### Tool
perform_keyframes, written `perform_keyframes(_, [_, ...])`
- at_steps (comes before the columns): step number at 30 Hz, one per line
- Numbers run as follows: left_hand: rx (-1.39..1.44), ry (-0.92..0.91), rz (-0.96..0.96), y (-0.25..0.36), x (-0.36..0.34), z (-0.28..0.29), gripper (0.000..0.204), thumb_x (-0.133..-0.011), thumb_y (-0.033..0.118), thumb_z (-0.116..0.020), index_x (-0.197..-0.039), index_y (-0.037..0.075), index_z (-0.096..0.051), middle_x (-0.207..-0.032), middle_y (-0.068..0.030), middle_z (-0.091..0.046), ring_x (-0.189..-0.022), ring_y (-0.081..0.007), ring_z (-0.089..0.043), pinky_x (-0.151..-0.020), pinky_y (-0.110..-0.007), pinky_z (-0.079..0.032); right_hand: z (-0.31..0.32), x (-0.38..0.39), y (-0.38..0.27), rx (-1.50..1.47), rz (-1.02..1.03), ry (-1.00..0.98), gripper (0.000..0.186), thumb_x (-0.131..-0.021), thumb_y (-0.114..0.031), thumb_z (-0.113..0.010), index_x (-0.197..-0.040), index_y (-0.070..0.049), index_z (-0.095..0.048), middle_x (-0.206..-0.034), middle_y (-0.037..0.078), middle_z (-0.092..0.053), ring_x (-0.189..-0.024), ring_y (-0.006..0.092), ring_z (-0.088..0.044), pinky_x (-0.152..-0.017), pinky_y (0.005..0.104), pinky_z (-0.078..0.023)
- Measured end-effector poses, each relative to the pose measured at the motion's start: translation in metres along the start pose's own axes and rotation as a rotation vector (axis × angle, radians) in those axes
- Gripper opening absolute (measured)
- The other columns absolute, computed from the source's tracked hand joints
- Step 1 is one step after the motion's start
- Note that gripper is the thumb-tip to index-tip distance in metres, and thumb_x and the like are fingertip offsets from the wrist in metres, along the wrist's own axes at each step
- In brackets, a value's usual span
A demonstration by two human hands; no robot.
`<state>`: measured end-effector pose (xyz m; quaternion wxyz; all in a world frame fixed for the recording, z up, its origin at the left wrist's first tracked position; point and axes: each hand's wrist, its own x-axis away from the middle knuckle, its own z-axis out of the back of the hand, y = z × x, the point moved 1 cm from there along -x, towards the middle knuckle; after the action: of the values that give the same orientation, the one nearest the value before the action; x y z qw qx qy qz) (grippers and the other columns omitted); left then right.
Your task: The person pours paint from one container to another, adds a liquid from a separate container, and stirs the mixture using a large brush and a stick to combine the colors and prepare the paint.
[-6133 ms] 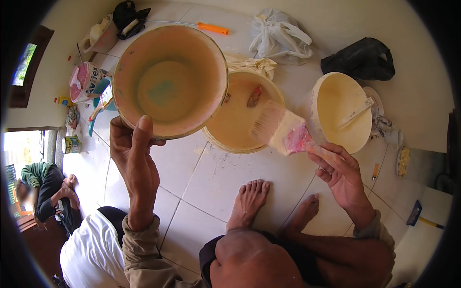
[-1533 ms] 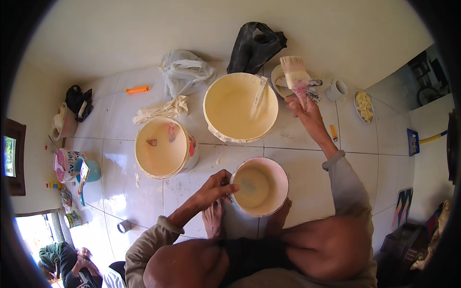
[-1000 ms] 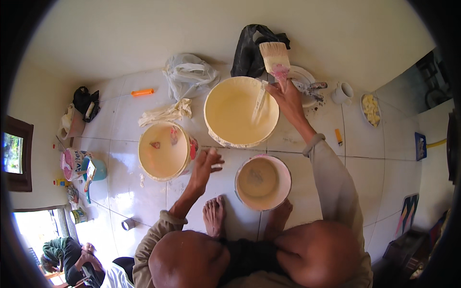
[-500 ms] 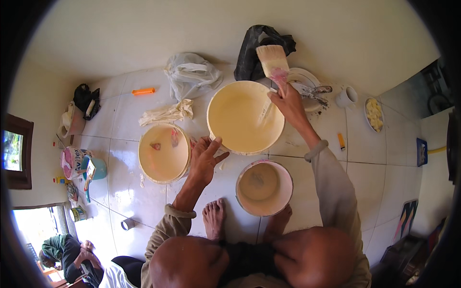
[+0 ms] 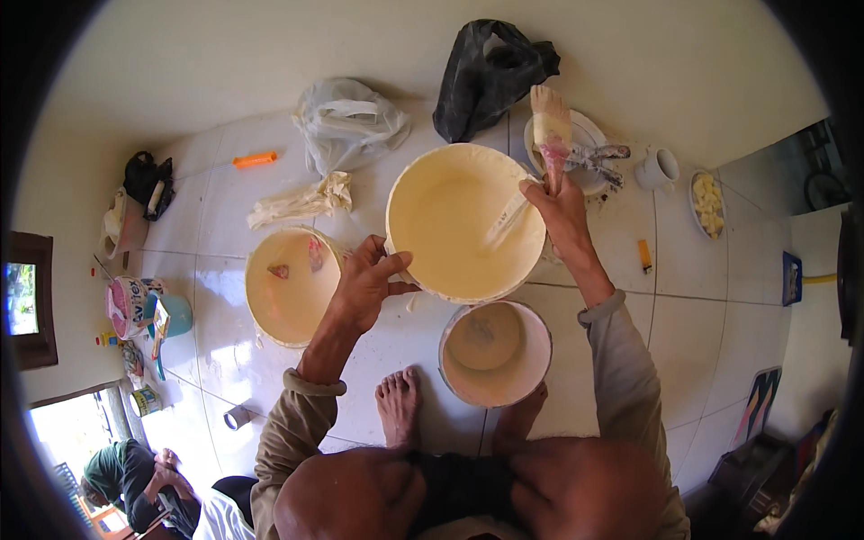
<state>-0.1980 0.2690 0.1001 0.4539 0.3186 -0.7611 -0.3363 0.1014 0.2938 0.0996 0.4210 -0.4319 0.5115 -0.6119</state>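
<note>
My left hand [image 5: 364,286] is closed on the left rim of a large bucket [image 5: 468,291] of cream-coloured paint [image 5: 436,220], thumb over the edge. In my right hand [image 5: 567,214] is a wide paintbrush [image 5: 553,126], bristles up and coated with cream paint, a pink stain near its base. The right fingers also touch the bucket's right rim, where the upper end of a pale flat stick [image 5: 509,214] leans out of the paint. Nearer me stands a smaller bucket [image 5: 454,382] with a pale coating inside. A third bucket [image 5: 286,315], with reddish patches inside, sits left of my left hand.
Against the wall lie a clear plastic bag [image 5: 346,130], a black bag [image 5: 481,76] and a crumpled cloth [image 5: 306,200]. A plate with a scraper [image 5: 596,157], a mug [image 5: 658,167] and a bowl of yellowish pieces [image 5: 708,205] stand right. Another person [image 5: 135,486] sits far left.
The large bucket has come slightly toward me and looks raised, its near rim now close over the smaller bucket. Both hands moved with it, and the brush has swung right and more upright.
</note>
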Motion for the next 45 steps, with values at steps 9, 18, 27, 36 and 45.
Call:
perform_keyframes(9, [0.009, -0.004, -0.053, 0.002, 0.010, -0.012, 0.035, -0.088, 0.007, -0.069, -0.116, 0.002, -0.048, -0.109, -0.0103, -0.062, -0.100, -0.0196, -0.064, -0.083, -0.038, -0.058, 0.013, 0.026, -0.025, 0.069, 0.117, 0.034, 0.022, -0.082, -0.011, -0.071, -0.088, -0.004, -0.051, -0.071, -0.004, -0.045, -0.061, 0.0037, -0.040, -0.053, 0.0227, -0.037])
perform_keyframes(18, [0.036, -0.056, -0.220, 0.005, 0.027, -0.029, 0.048, -0.081, -0.003, -0.069, -0.124, -0.001, -0.046, -0.121, -0.0083, -0.056, -0.117, -0.0182, -0.054, -0.097, -0.037, -0.049, 0.027, 0.050, -0.042, -0.004, 0.315, 0.116, 0.026, -0.081, -0.005, -0.070, -0.099, -0.001, -0.051, -0.081, -0.003, -0.050, -0.067, 0.0033, -0.046, -0.060, 0.0194, -0.043])
perform_keyframes(27, [0.104, -0.018, -0.375, -0.014, 0.033, -0.031, 0.055, -0.076, -0.012, -0.061, -0.128, -0.001, -0.048, -0.130, -0.0057, -0.052, -0.123, -0.0152, -0.048, -0.102, -0.031, -0.042, 0.031, 0.075, -0.050, 0.103, 0.562, 0.197, 0.032, -0.075, -0.001, -0.072, -0.096, -0.001, -0.048, -0.085, 0.000, -0.047, -0.077, 0.0062, -0.045, -0.070, 0.0207, -0.042])
perform_keyframes(36, [0.108, -0.056, -0.510, -0.014, 0.044, -0.043, 0.043, -0.072, -0.012, -0.061, -0.113, 0.002, -0.053, -0.132, -0.0066, -0.050, -0.125, -0.0160, -0.043, -0.109, -0.034, -0.032, 0.042, 0.095, -0.071, 0.121, 0.812, 0.200, 0.037, -0.072, 0.002, -0.070, -0.081, -0.008, -0.035, -0.079, 0.003, -0.040, -0.074, 0.0120, -0.041, -0.071, 0.0232, -0.039])
perform_keyframes(45, [0.074, -0.087, -0.597, -0.004, 0.052, -0.057, 0.037, -0.071, -0.011, -0.062, -0.104, 0.004, -0.054, -0.131, -0.0074, -0.052, -0.124, -0.0178, -0.045, -0.108, -0.036, -0.032, 0.056, 0.109, -0.087, 0.166, 1.006, 0.247, 0.038, -0.074, -0.005, -0.072, -0.083, -0.005, -0.035, -0.078, 0.003, -0.039, -0.073, 0.0161, -0.043, -0.068, 0.0270, -0.042])
